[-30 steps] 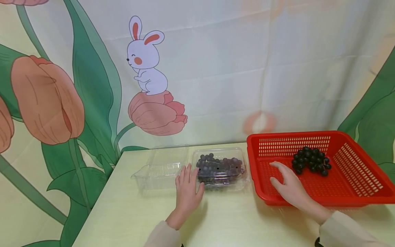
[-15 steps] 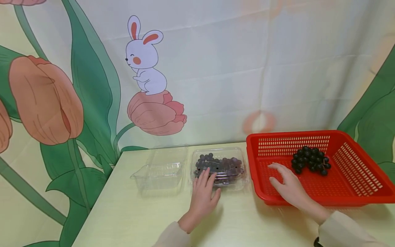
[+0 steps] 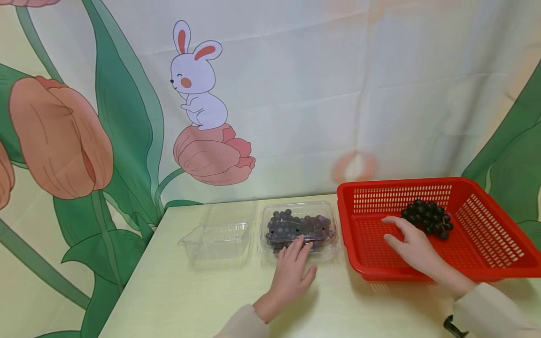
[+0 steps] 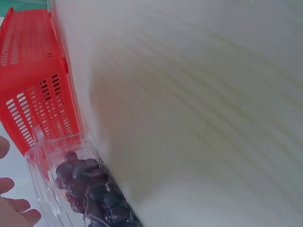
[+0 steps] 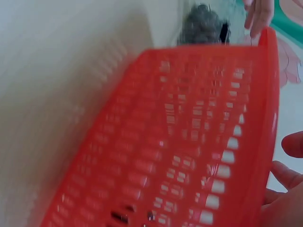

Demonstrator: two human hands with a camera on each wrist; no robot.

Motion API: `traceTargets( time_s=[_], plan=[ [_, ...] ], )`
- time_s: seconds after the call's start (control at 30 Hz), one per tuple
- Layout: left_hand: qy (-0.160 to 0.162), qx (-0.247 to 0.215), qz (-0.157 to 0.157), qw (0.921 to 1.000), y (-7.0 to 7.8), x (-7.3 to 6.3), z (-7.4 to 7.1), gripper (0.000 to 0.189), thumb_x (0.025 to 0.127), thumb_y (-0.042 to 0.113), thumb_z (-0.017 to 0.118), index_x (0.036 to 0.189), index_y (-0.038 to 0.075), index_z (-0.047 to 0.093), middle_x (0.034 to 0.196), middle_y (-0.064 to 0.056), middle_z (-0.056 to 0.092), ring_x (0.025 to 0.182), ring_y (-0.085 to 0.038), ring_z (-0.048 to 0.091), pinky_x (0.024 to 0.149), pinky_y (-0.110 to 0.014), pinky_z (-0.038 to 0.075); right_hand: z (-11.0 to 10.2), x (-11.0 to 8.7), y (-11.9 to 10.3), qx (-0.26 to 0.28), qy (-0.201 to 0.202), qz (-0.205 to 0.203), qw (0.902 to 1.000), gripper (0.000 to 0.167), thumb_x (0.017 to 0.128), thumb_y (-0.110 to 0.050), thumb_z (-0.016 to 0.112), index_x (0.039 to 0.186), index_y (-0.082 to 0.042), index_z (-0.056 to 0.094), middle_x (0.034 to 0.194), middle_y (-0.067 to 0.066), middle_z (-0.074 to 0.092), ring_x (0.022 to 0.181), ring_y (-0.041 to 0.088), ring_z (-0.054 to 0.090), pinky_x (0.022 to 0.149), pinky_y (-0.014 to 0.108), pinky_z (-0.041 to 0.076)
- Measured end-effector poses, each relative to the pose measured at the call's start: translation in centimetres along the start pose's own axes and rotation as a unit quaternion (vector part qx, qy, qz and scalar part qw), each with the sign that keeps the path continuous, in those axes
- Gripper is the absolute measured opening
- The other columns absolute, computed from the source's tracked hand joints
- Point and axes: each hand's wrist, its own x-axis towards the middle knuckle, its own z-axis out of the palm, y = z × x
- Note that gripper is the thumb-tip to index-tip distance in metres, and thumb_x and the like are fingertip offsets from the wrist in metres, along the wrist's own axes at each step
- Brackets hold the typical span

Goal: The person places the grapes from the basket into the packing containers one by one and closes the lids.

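In the head view my left hand [image 3: 291, 274] is held with fingers extended in front of a clear plastic clamshell box [image 3: 334, 249], its fingertips overlapping the box's front edge; whether they touch cannot be told. Dark grapes [image 3: 287, 223] fill that box, and they show again in the left wrist view as purple grapes [image 4: 94, 189] behind clear plastic. My right hand [image 3: 416, 246], fingers spread and holding nothing, hovers over the red basket [image 3: 359, 270]. Just beyond it, a bunch of black grapes [image 3: 433, 218] lies in the basket, partly hidden by the hand.
An empty clear clamshell box [image 3: 217, 239] stands with its lid raised left of the filled one. Behind the pale table [image 3: 177, 300] hangs a cloth backdrop [image 3: 296, 117] printed with tulips and a rabbit. The basket's rim stands above the table at right.
My left hand has shifted right, from between the two boxes to the front of the filled one. My right hand has moved slightly right, closer to the black grapes.
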Motion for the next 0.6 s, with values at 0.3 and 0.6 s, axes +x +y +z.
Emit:
traceTargets(
  time_s=[0.3,0.6],
  plan=[
    [-0.008,0.001,0.012,0.9999,0.7,0.2,0.2,0.047,0.087,0.03,0.049,0.129,0.01,0.041,0.138,-0.013,0.036,0.125,-0.027,0.036,0.097,-0.052,0.03,-3.7,0.2,1.5,-0.02,0.0,0.024,0.9995,0.052,0.092,-0.033,0.044,0.131,0.0,0.036,0.132,0.027,0.036,0.116,0.045,0.035,0.083,0.058,0.036],
    [0.009,0.0,0.023,0.9997,0.7,0.2,0.4,0.047,0.086,0.028,0.052,0.128,0.009,0.042,0.136,-0.014,0.037,0.124,-0.027,0.037,0.095,-0.052,0.032,-6.4,0.3,3.4,-0.032,0.016,0.049,0.9982,0.055,0.093,-0.036,0.038,0.13,0.005,0.034,0.129,0.033,0.034,0.112,0.049,0.035,0.08,0.06,0.034]
  ],
)
